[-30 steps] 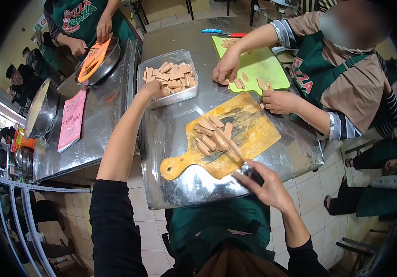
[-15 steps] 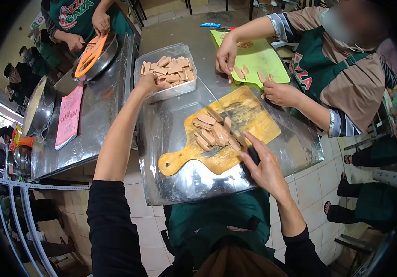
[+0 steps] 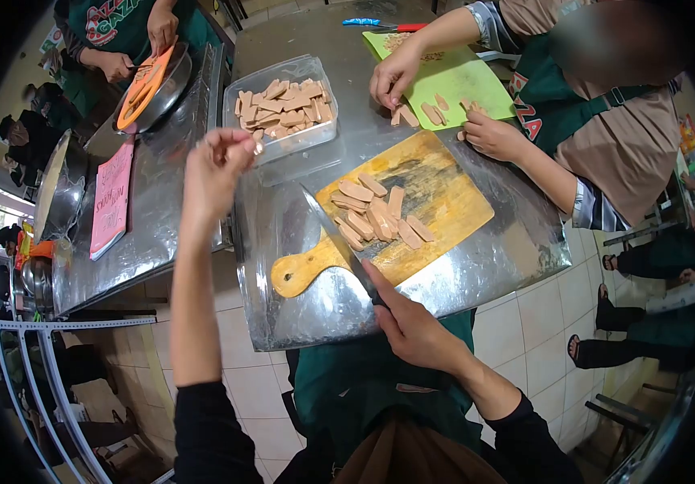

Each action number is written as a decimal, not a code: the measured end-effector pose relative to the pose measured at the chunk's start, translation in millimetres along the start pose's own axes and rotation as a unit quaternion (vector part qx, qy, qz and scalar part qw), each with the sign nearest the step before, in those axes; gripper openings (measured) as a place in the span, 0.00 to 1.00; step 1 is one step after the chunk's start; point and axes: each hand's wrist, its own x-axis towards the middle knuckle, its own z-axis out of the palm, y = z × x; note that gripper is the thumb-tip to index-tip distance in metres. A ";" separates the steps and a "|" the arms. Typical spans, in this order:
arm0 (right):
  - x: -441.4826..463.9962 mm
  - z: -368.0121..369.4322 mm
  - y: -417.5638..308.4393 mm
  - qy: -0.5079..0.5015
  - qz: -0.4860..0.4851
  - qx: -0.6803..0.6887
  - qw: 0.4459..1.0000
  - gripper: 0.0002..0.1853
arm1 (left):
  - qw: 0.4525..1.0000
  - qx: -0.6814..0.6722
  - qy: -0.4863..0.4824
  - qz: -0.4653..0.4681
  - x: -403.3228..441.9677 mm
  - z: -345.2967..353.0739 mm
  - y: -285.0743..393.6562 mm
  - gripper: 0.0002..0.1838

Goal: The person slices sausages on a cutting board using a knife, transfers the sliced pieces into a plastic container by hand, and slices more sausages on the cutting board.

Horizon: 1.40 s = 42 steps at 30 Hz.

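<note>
The pale brown slices [image 3: 376, 214] lie in a loose heap on the wooden board [image 3: 448, 206], ahead of our right grip [image 3: 416, 331], which is the nearer one. That grip is closed on the knife [image 3: 339, 242], index finger extended, its blade running forward and leftward, just left of the heap. Our left grip [image 3: 214, 177] is raised beside the plastic tub [image 3: 303, 144], fingertips drawn narrow; we cannot tell whether they pinch anything.

The scuffed wooden board [image 3: 460, 210] lies on a table [image 3: 299, 319] of shiny, reflective metal.
</note>
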 end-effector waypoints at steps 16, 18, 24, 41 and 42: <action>-9.6 -16.9 -7.8 0.103 0.124 -0.091 0.983 0.37 | 0.983 -0.125 0.098 -0.093 -129.7 108.9 -33.2 0.13; -12.1 -22.9 -8.0 0.104 0.145 -0.063 0.982 0.36 | 0.986 -0.113 0.085 -0.092 -128.9 107.6 -35.6 0.13; -19.1 -46.2 -20.8 0.064 0.233 0.173 0.955 0.35 | 0.984 -0.131 -0.036 -0.114 -128.7 105.8 -14.3 0.16; -48.4 -31.4 -1.6 0.077 0.141 -0.001 0.987 0.27 | 0.983 -0.048 -0.003 -0.179 -136.6 104.0 1.1 0.14; -48.8 -32.1 -4.0 0.073 0.140 0.004 0.988 0.28 | 0.981 -0.061 0.001 -0.184 -138.6 106.1 1.8 0.14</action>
